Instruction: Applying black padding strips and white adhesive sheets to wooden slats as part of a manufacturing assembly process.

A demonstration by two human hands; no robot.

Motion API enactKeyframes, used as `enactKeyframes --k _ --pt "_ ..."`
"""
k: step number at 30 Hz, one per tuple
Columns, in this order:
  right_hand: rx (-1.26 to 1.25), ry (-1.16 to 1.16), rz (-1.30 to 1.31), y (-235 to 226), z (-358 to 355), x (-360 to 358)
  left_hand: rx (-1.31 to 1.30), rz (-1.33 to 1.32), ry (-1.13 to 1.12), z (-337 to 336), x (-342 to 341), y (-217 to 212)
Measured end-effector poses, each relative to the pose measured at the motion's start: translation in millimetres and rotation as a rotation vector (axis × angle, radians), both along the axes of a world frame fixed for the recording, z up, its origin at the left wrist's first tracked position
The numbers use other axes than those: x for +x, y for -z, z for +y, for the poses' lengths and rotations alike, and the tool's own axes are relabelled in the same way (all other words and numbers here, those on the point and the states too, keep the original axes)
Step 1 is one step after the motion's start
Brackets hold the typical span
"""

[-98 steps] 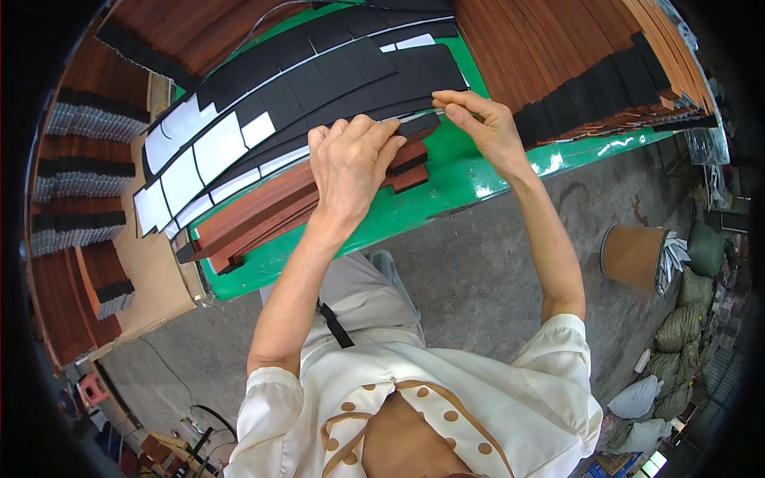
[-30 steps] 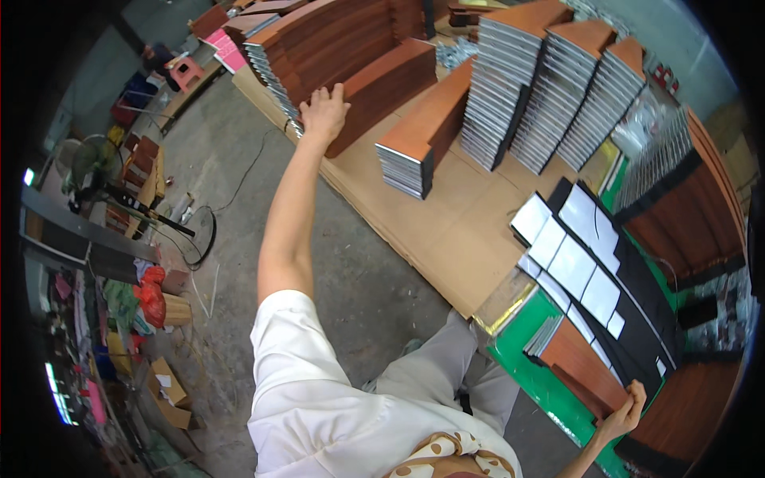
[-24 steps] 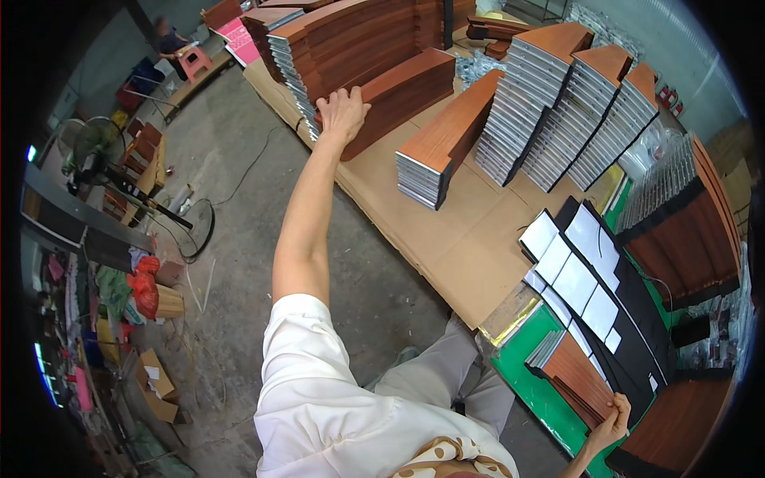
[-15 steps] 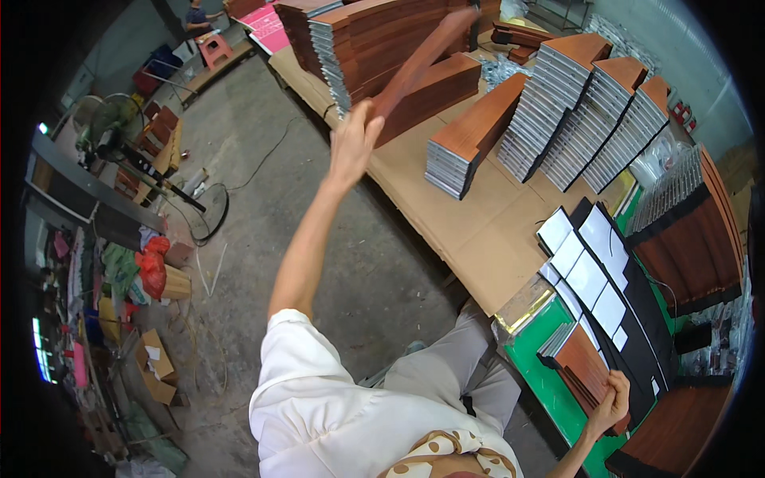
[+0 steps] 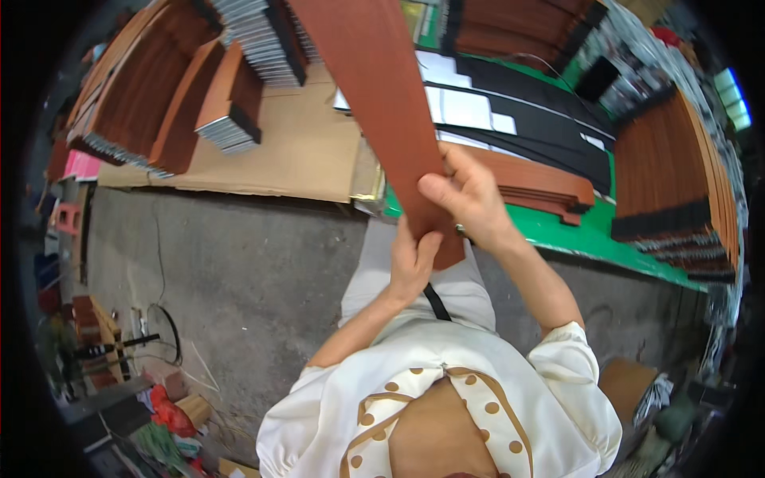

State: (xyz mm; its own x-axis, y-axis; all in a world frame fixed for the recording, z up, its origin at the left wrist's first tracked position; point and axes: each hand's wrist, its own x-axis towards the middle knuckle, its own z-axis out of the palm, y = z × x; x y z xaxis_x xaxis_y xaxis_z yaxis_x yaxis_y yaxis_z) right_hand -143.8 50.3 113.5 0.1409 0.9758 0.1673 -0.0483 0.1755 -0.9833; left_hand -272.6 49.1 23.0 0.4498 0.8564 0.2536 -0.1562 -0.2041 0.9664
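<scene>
Both hands grip the near end of a long reddish-brown wood-grain slat (image 5: 370, 88), which tilts away from my body past the top of the view. Low on its left edge, my left hand (image 5: 413, 261) is closed with the thumb on the face. My right hand (image 5: 472, 197) clasps the right edge a little higher up, thumb on top and fingers partly hidden behind. Just beyond that hand, a low stack of similar slats (image 5: 530, 185) lies on the green tabletop (image 5: 586, 239).
Black strips (image 5: 550, 103) and white sheets (image 5: 460, 107) cover part of the green top. A tall slat stack (image 5: 669, 171) stands at right. Cardboard (image 5: 295, 151) on the left table bears several slat stacks (image 5: 231, 103). Concrete floor (image 5: 263, 263) lies between me and the tables.
My view has turned right. The slat, earlier held out by my left hand over the left table, is now in front of me. My right hand has left the low stack and grips the slat too.
</scene>
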Motion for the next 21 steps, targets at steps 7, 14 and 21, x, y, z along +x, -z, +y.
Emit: enactKeyframes --k 7,14,21 --pt "-0.071 0.453 -0.814 2.4 -81.0 132.3 0.0 -0.081 -0.09 59.1 11.7 -20.2" --pt "-0.035 0.339 -1.326 33.0 -98.3 182.1 0.469 0.363 0.098 92.3 45.7 -26.5" --pt "-0.061 0.286 -1.279 38.7 -86.9 197.4 0.417 0.334 0.068 99.5 59.2 -20.2"
